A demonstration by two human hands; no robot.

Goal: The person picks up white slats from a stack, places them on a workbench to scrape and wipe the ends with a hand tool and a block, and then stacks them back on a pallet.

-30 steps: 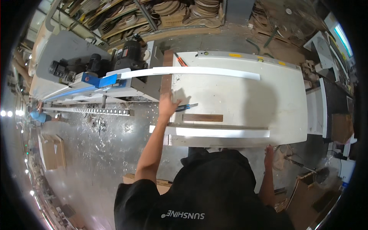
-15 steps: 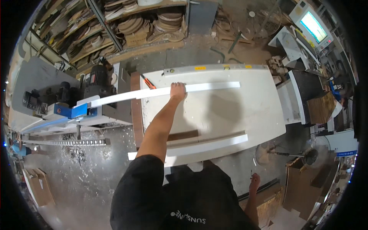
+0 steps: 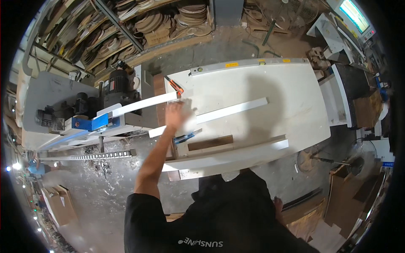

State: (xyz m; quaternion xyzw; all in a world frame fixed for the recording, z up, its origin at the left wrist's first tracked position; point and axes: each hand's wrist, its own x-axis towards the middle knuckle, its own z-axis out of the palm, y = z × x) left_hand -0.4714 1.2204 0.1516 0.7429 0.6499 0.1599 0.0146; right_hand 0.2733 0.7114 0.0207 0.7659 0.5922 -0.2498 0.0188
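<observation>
Right now my left hand [image 3: 178, 116] lies flat, fingers spread, on the long white strip [image 3: 230, 111] across the white surface [image 3: 287, 84]; I'd keep even downward pressure (motion blur hides detail). I cannot tell my right hand's state.

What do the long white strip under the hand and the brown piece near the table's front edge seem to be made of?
The long white strip under the left hand looks like board or plastic trim with a smooth white coat, its face even and grainless; which one is unclear. The brown piece looks like bare wood or fibreboard, matt brown and uncoated. The white table seems laminated or painted, scuffed grey.
</observation>
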